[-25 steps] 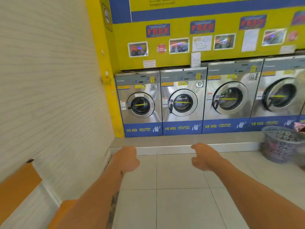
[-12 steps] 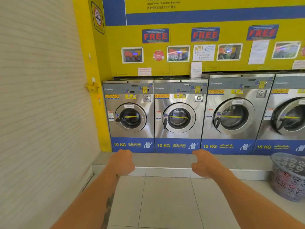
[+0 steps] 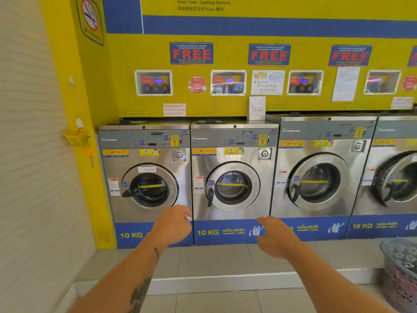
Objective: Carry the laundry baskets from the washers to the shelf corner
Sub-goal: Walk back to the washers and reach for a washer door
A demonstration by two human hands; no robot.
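A row of steel washers (image 3: 232,177) stands on a raised step (image 3: 203,260) against a yellow wall. Two bare arms reach forward. The left hand (image 3: 173,224) and right hand (image 3: 274,236) are loosely curled and hold nothing. A lattice basket (image 3: 401,274) sits on the floor at the far right (half cut off), well apart from both hands. Likely risks: a sideways reach could miss its rim, a one-handed lift could tip it, and the step could catch a foot.
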